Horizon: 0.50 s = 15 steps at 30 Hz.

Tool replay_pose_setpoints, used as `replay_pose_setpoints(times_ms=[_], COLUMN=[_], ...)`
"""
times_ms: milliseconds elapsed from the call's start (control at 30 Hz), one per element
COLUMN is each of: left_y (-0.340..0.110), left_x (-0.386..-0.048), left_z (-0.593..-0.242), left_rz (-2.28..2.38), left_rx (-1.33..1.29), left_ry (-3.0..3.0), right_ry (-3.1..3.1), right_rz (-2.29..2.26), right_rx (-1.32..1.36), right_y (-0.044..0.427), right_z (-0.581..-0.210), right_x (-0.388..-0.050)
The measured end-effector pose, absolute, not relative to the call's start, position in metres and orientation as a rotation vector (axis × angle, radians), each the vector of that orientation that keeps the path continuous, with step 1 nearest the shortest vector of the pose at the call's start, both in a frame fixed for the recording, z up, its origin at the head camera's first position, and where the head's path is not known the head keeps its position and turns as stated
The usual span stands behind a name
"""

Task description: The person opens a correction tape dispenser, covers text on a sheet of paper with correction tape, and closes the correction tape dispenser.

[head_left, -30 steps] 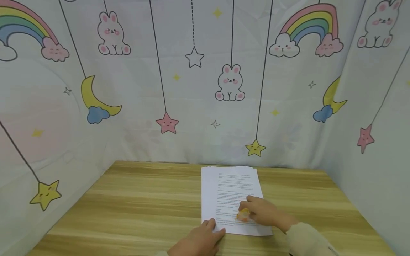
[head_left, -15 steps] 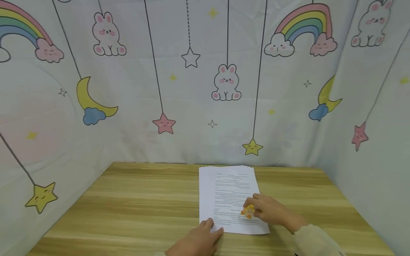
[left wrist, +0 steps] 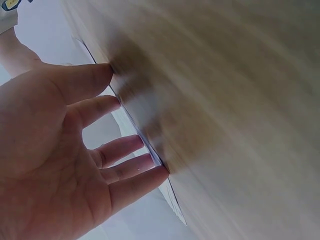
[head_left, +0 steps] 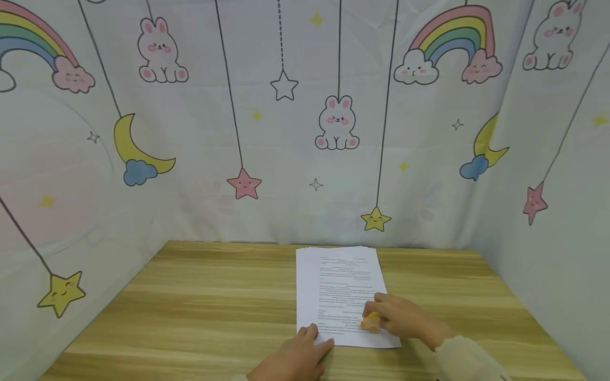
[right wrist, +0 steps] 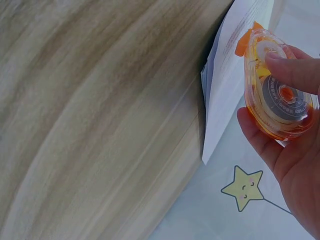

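Note:
A stack of printed white paper [head_left: 310, 286] lies on the wooden table. My right hand [head_left: 405, 320] holds a clear orange correction tape dispenser [head_left: 370, 320] over the lower right part of the top sheet. In the right wrist view my thumb lies on one side of the correction tape [right wrist: 286, 102] and the fingers lie around the other; its orange tip [right wrist: 243, 44] points to the page. Whether the tip touches the paper, I cannot tell. My left hand [head_left: 293, 357] rests with spread, fairly straight fingers [left wrist: 137, 187] on the stack's near left edge, pinching nothing.
The wood-grain table [head_left: 214, 296] extends on both sides of the stack. A white cloth [head_left: 267, 222] printed with rabbits, stars and rainbows hangs behind and beside the table. Several sheet edges stick out unevenly at the stack's far end.
My right hand has carried the correction tape a little to the right across the page, then slightly back toward me. The left hand stays on the paper. The head view has shifted slightly.

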<state>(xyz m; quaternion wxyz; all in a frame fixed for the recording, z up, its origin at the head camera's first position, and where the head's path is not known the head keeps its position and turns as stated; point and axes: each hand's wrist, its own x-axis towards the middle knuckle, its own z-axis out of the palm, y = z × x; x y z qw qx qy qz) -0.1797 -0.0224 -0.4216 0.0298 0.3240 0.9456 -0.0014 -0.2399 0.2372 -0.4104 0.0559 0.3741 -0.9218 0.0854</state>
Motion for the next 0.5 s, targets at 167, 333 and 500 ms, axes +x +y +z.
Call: replay_pose_setpoints(times_ms=[167, 333, 500], left_y=[-0.022, -0.021, -0.021], left_x=[-0.181, -0.182, -0.182], left_z=[-0.421, -0.420, -0.420], left_rz=[-0.019, -0.039, -0.046], left_rx=[0.972, 0.964, 0.965], left_ry=[2.899, 2.882, 2.892], right_ry=[-2.754, -2.710, -2.654], right_rz=[0.243, 0.199, 0.075], right_rx=[1.187, 1.198, 1.210], right_y=[0.234, 0.230, 0.226], right_z=[-0.412, -0.415, -0.414], right_x=[-0.241, -0.240, -0.239])
